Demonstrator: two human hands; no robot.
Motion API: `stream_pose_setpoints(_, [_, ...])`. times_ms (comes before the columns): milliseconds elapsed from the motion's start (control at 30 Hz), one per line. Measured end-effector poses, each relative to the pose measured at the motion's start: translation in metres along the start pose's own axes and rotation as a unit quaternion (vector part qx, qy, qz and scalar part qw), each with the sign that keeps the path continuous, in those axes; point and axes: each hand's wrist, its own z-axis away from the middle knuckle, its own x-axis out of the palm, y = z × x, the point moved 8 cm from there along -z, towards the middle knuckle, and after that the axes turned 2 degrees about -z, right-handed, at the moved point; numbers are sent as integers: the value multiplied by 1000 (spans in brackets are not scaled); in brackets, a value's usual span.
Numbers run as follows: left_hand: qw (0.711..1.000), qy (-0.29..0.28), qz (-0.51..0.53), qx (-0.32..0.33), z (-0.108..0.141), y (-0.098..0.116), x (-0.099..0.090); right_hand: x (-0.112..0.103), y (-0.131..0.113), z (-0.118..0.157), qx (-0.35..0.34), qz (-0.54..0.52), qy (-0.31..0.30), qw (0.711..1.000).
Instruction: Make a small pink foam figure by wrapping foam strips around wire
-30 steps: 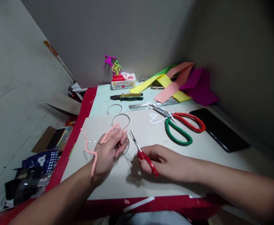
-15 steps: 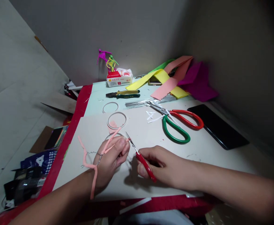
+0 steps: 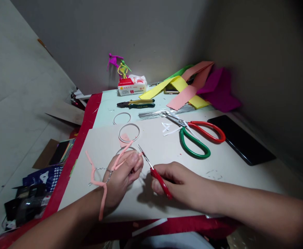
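My left hand [image 3: 126, 169] is closed around a wire figure [image 3: 96, 181] partly wrapped in pink paper. Its limbs stick out to the left over the wrist, and a short pink end pokes out between thumb and finger. Small red-handled scissors [image 3: 161, 183] are in my right hand [image 3: 173, 181], with the blades nearly together beside that pink end. Just behind the left hand, wire rings [image 3: 129, 133] and a scrap of pink paper [image 3: 124, 138] lie on the pale board [image 3: 78, 193].
Large scissors [image 3: 195, 141] with red and green handles lie right of centre, beside a black phone [image 3: 242, 140]. Farther back are pliers [image 3: 137, 104], wires [image 3: 153, 114], coloured paper strips [image 3: 156, 89] and a small box [image 3: 132, 87] with little figures by it.
The small scissors' blades have come closer together and their tips have shifted slightly up and left. My left hand has barely moved.
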Motion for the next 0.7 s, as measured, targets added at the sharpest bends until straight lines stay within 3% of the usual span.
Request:
stream_pose_setpoints(267, [1000,4,-25,-2,-1,7,4,0,5,-1,-12,-34,6,999])
stream_pose_setpoints(533, [999,-23,-34,-27,2,-4,3,1,2,-4,-6,-44,5,999])
stream_pose_setpoints(633, [999,-21,-42,-9,2,1,3,-22,-2,-5,-8,61,68,996])
stream_pose_setpoints(700, [998,-11,-62,12,2,6,4,-46,-7,-4,-15,203,139,969])
